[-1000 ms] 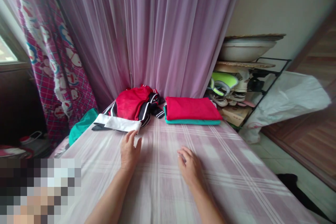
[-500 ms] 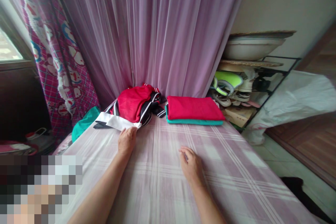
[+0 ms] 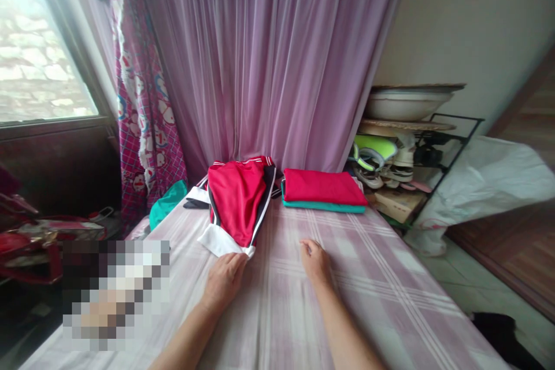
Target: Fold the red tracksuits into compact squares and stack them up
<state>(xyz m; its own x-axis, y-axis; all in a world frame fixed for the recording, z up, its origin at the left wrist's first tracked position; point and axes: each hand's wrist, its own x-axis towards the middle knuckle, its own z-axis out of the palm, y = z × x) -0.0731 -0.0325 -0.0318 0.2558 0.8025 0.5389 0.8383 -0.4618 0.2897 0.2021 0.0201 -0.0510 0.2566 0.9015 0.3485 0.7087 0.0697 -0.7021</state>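
Observation:
A red sports garment (image 3: pixel 236 193) with black side panels and white piping lies loosely bunched on the far part of the bed. My left hand (image 3: pixel 225 278) pinches the near corner of its white band (image 3: pixel 219 241), fingers closed on the cloth. The garment stretches from this corner back toward the curtain, and its kind is not clear. Over the sheet to the right, my right hand (image 3: pixel 318 263) holds nothing; its fingers are loosely curled, with the thumb a little apart. Beyond it lies a folded red cloth item (image 3: pixel 323 186) stacked on a folded teal one (image 3: pixel 323 206).
The bed has a plaid sheet (image 3: pixel 373 300). Purple curtains (image 3: pixel 269 69) hang along its far edge, and a patterned curtain (image 3: pixel 145 127) at the left. Teal cloth (image 3: pixel 167 202) lies at the left edge. A shoe rack (image 3: pixel 462 153) and white sack (image 3: pixel 489 185) stand right.
My left hand has drawn the white band and red garment toward me and slightly right, stretching the garment out. My right hand stays over the sheet. The view has tilted up and turned left.

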